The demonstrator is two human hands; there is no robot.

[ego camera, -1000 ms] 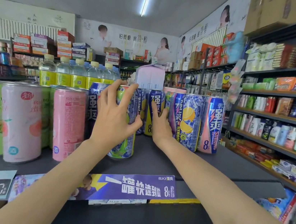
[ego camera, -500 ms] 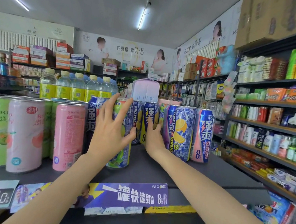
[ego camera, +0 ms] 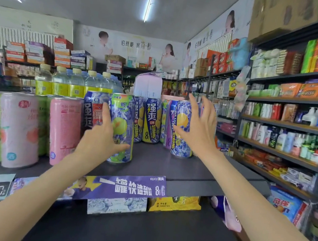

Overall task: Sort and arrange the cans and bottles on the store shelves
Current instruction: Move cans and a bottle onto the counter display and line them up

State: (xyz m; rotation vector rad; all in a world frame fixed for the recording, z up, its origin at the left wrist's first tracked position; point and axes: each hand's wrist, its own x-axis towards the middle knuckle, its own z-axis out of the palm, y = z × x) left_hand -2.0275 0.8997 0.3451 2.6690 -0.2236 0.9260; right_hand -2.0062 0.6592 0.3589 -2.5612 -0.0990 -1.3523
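Progress partial: tall printed aluminium cans [ego camera: 150,119] stand loosely grouped mid-shelf [ego camera: 197,172]; front edge unfilled. Left hand [ego camera: 98,140] fingers straight, touching green-and-blue lime can [ego camera: 122,127]. Right hand [ego camera: 197,131] spread, released, beside blue lemon can [ego camera: 180,135].

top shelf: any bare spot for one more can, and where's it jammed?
Bare shelf lies right of the lemon can, out to the shelf's right end. Another open strip runs along the front edge, between the lime can and the lemon can. Crowded: the left side, where the pink can and pale peach can stand packed, and the back row.
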